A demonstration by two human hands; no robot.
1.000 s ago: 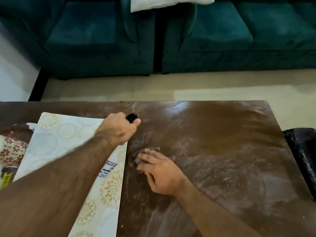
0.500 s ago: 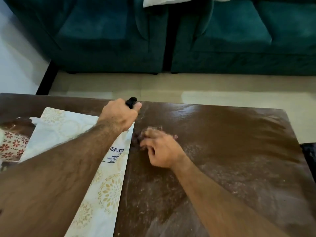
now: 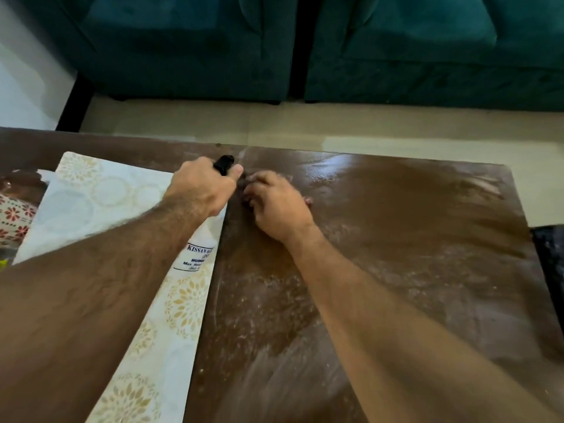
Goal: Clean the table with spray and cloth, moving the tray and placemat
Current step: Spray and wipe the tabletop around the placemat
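Observation:
My left hand (image 3: 201, 190) grips a spray bottle; its black nozzle (image 3: 224, 164) pokes out past the knuckles and its white labelled body (image 3: 197, 254) shows under my wrist. My right hand (image 3: 274, 201) is right beside it, near the far edge of the brown table (image 3: 396, 245), with fingers curled over a small brownish cloth (image 3: 307, 200) that is almost wholly hidden beneath it. A white placemat with gold flower prints (image 3: 100, 193) lies on the table's left part, under my left forearm. A tray with red flower patterns (image 3: 15, 215) shows at the far left edge.
The tabletop carries pale streaks and smears across its right and near parts. A teal sofa (image 3: 396, 56) stands beyond a strip of beige floor. A dark object (image 3: 549, 257) sits off the table's right edge.
My right hand has slid the cloth away from me toward the table's far edge, ending close beside my left hand. The left hand still holds the bottle at the placemat's edge.

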